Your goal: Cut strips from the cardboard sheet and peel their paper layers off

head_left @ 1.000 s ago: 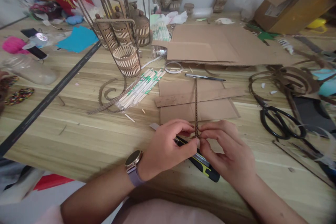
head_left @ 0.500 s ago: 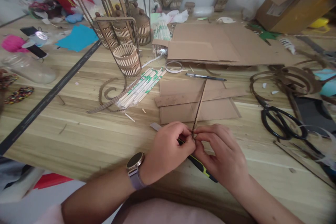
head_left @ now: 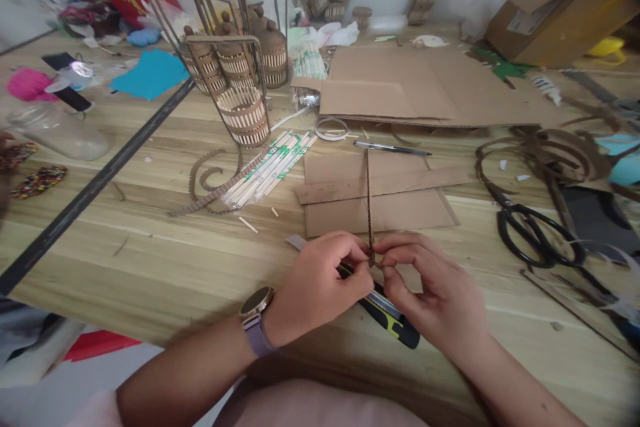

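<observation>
A narrow corrugated cardboard strip (head_left: pixel 370 207) runs away from me, its near end pinched between the fingertips of my left hand (head_left: pixel 327 273). From the other side, my right hand (head_left: pixel 435 287) pinches the same end with thumb and forefinger. Beneath both hands lies a black and yellow utility knife (head_left: pixel 387 317), its blade poking out left of my left hand. Beyond the hands, flat cardboard pieces (head_left: pixel 330 217) lie on the table, and a wider cardboard strip (head_left: pixel 340 190) crosses them. The exact fold at the fingertips is partly hidden.
Wrapped chopsticks (head_left: pixel 273 170) and a ridged cardboard strip (head_left: pixel 220 187) lie to the left. Small cardboard baskets (head_left: pixel 245 117) with tall handles stand behind. A pen (head_left: pixel 393 148) and large cardboard sheets (head_left: pixel 425 87) lie farther back. Black scissors (head_left: pixel 540 233) rest at right.
The strip's far end has swung left, so it now stands nearly straight in view. My right hand has shifted slightly right, showing more of the utility knife. My left hand has hardly moved.
</observation>
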Motion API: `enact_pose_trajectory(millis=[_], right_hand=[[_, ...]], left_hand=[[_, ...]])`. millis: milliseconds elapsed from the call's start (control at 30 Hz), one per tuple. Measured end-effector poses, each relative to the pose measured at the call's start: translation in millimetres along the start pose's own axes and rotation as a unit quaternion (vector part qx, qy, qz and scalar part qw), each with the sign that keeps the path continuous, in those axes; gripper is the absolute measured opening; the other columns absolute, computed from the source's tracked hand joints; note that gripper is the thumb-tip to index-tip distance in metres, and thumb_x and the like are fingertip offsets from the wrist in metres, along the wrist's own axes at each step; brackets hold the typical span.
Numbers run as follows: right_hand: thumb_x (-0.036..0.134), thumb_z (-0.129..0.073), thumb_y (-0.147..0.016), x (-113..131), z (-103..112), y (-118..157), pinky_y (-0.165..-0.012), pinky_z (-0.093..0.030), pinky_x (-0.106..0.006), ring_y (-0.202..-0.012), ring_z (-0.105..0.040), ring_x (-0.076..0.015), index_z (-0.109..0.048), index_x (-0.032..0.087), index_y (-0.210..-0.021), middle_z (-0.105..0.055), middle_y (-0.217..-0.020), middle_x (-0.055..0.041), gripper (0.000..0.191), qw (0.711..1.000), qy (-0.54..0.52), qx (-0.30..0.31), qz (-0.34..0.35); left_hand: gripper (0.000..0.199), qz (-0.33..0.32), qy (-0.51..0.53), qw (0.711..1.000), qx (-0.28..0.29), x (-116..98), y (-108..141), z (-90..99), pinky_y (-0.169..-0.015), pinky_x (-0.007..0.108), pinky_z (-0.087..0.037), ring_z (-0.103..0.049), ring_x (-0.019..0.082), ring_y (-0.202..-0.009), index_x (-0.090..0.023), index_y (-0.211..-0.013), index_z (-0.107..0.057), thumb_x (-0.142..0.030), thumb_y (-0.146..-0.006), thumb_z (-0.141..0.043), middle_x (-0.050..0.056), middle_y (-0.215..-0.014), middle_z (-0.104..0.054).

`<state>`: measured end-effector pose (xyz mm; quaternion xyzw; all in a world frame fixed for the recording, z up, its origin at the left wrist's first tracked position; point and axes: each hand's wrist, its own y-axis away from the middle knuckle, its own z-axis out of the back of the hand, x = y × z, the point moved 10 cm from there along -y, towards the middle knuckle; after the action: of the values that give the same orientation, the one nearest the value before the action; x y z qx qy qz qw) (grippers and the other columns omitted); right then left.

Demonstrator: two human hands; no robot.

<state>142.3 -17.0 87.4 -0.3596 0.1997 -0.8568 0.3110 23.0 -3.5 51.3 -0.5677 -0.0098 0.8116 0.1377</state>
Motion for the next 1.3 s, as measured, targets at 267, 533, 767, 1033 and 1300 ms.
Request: enact_pose_trajectory(millis=[267, 533, 767, 1033, 1300], right_hand=[[0.012, -0.056, -0.089, 7, 2, 0, -0.069, -0.057, -0.029, -0.082, -0.071, -0.0150, -0.056, 0.025, -0.086, -0.071, -0.089, -0.0030, 0.013, 0.999, 0.034, -0.016, 0.036], [0.019, -0.060, -0.092, 3, -2, 0, -0.074, -0.058, -0.034, -0.086, -0.072, -0.0179, -0.059, 0.025, -0.096, -0.074, -0.093, -0.0041, 0.007, 0.999, 0.025, 0.001, 0.041], [0.019, -0.060, -0.093, -2, -1, 2, -0.070, -0.058, -0.032, -0.084, -0.072, -0.0168, -0.061, 0.026, -0.094, -0.074, -0.092, -0.0022, 0.007, 1.000, -0.004, -0.008, 0.008], [0.014, -0.066, -0.088, 7, 6, 2, -0.074, -0.056, -0.038, -0.081, -0.074, -0.0187, -0.062, 0.027, -0.093, -0.076, -0.090, -0.0009, 0.014, 0.998, 0.011, -0.054, 0.040], [0.011, -0.067, -0.085, 15, 5, 1, -0.071, -0.055, -0.038, -0.079, -0.074, -0.0191, -0.059, 0.027, -0.091, -0.076, -0.087, -0.0003, 0.019, 0.997, 0.008, -0.047, 0.054]], left_hand=[[0.002, -0.039, -0.006, 0.999, 0.012, -7, 0, 2.7, -0.085, 0.021, -0.049, -0.067, 0.014, -0.094, -0.016, -0.085, -0.064, -0.014, -0.086, -0.064, 0.004, -0.096, -0.071], [0.012, -0.031, -0.031, 0.999, 0.028, -4, -1, -1.0, -0.080, 0.023, -0.046, -0.063, 0.014, -0.087, -0.016, -0.078, -0.058, -0.011, -0.089, -0.057, 0.004, -0.090, -0.066], [0.010, 0.045, 0.045, 0.997, 0.034, 9, -1, -1.5, -0.072, 0.022, -0.045, -0.062, 0.013, -0.084, -0.017, -0.077, -0.061, -0.019, -0.087, -0.060, 0.002, -0.088, -0.067], [0.023, 0.260, 0.323, 0.900, 0.136, 42, 5, -33.9, -0.067, 0.023, -0.050, -0.060, 0.011, -0.066, -0.014, -0.072, -0.066, -0.035, -0.081, -0.066, 0.001, -0.067, -0.064], [0.013, 0.320, 0.411, 0.841, 0.144, 46, 12, -44.3, -0.061, 0.020, -0.049, -0.060, 0.008, -0.058, -0.013, -0.069, -0.066, -0.024, -0.069, -0.073, -0.001, -0.062, -0.064]])
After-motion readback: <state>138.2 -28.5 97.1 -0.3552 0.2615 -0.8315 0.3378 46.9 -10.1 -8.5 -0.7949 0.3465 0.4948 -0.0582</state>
